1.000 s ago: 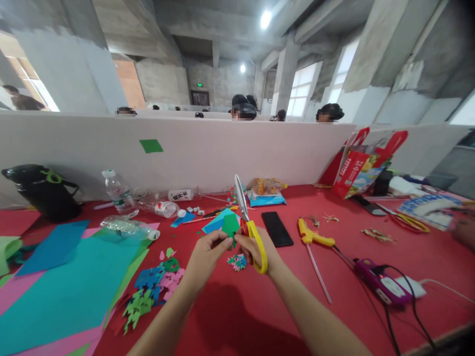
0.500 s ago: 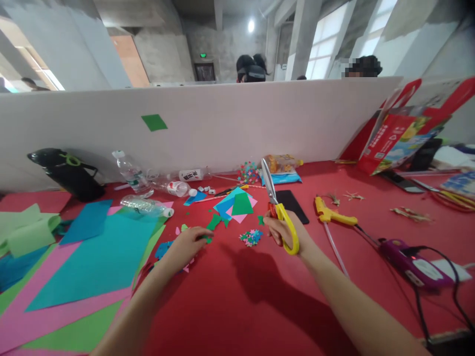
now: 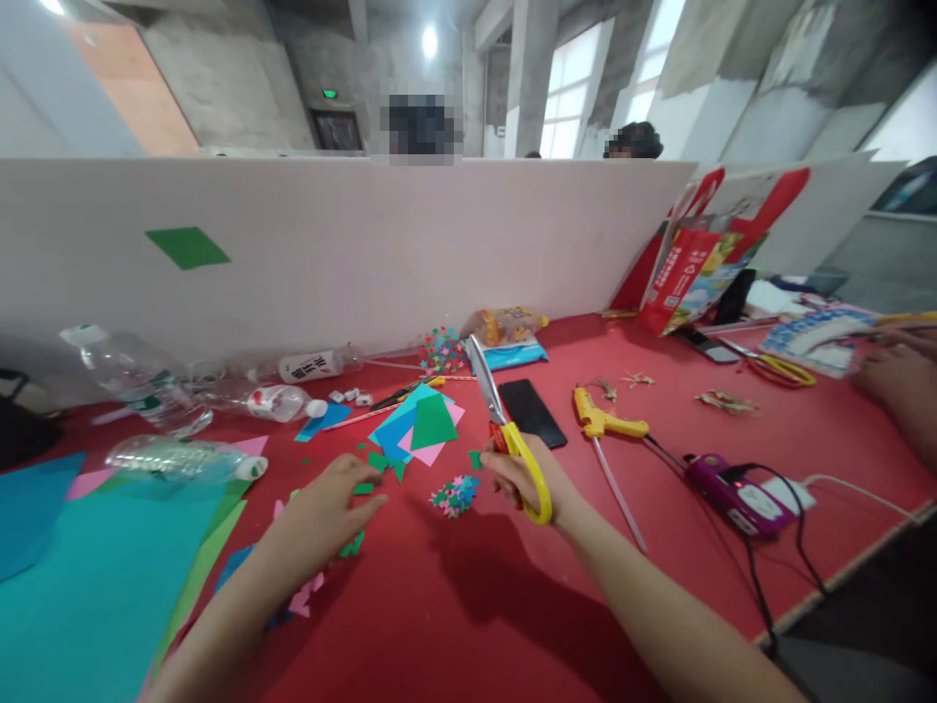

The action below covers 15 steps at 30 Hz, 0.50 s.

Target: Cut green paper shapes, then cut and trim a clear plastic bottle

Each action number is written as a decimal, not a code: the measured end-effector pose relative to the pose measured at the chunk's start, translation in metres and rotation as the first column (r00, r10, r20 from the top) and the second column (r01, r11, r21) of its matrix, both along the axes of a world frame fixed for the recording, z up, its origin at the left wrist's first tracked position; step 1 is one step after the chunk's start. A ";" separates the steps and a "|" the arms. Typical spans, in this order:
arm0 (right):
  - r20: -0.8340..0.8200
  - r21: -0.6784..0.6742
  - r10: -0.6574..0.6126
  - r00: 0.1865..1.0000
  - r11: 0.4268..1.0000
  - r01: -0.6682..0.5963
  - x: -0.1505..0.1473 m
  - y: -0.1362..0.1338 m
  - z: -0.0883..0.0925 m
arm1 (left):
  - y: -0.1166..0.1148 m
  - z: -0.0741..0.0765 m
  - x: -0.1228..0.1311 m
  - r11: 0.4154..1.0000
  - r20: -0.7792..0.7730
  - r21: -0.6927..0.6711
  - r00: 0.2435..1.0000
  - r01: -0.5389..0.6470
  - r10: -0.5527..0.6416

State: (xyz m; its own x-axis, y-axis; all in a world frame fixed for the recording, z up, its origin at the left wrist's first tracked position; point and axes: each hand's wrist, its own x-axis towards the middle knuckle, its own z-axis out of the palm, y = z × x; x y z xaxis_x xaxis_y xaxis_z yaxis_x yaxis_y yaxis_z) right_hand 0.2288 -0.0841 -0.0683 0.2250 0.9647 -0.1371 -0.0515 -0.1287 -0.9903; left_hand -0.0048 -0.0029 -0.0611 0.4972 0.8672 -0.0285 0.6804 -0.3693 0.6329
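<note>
My right hand [image 3: 531, 475] is closed around the yellow handles of a pair of scissors [image 3: 487, 376], whose blades point up and away from me. Over the scraps on the left hovers my left hand [image 3: 333, 508], fingers apart and nothing in them. Green paper scraps [image 3: 353, 543] and pink scraps [image 3: 305, 594] lie beneath and beside it. Between my hands sits a small pile of cut paper pieces [image 3: 455, 496] in blue, pink and green. Just beyond it is a stack of coloured paper [image 3: 433, 422], green on top.
Large paper sheets [image 3: 109, 566] cover the left side. Plastic bottles [image 3: 282, 400] lie along the white partition [image 3: 329, 254]. On the right are a black phone [image 3: 533, 412], a yellow glue gun [image 3: 604, 418], a purple power strip [image 3: 739, 496] with cables, and another person's hand [image 3: 897, 386].
The view has turned to the right, bringing another person's hand in at the right edge. My left hand's fingers have spread. The scissors stay in my right hand.
</note>
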 end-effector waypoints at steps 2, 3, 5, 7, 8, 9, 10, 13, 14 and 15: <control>-0.013 0.028 0.000 1.000 1.000 0.000 -0.002 0.003 0.002 | -0.006 0.003 0.027 0.980 0.166 -0.103 0.974 0.170 -0.152; -0.018 0.043 -0.001 1.000 0.999 0.002 -0.003 0.004 0.003 | -0.010 0.005 0.042 0.961 0.249 -0.150 0.949 0.233 -0.192; -0.026 0.072 -0.006 1.000 0.997 0.008 -0.005 0.006 0.004 | -0.015 0.011 0.068 0.938 0.378 -0.221 0.910 0.267 -0.170; -0.033 0.099 -0.010 0.999 0.995 0.013 -0.006 0.007 0.004 | -0.017 0.019 0.086 0.934 0.445 -0.268 0.890 0.235 -0.096; -0.035 0.112 -0.009 0.999 0.994 0.013 -0.006 0.007 0.003 | -0.017 0.022 0.090 0.933 0.459 -0.284 0.885 0.223 -0.072; -0.037 0.123 -0.003 0.999 0.992 0.008 -0.006 0.008 0.003 | -0.016 0.026 0.093 0.931 0.465 -0.295 0.883 0.217 -0.059; -0.039 0.134 0.006 0.999 0.991 -0.001 -0.005 0.008 0.003 | -0.015 0.029 0.093 0.927 0.465 -0.302 0.883 0.220 -0.058; -0.040 0.162 0.050 0.998 0.986 -0.043 -0.001 0.009 0.007 | -0.011 0.035 0.087 0.914 0.461 -0.321 0.884 0.247 -0.077; -0.037 0.169 0.070 0.997 0.984 -0.063 0.000 0.009 0.009 | -0.010 0.036 0.085 0.909 0.460 -0.321 0.883 0.267 -0.096; -0.034 0.174 0.093 0.995 0.981 -0.086 0.002 0.010 0.011 | -0.009 0.037 0.082 0.903 0.458 -0.320 0.881 0.288 -0.119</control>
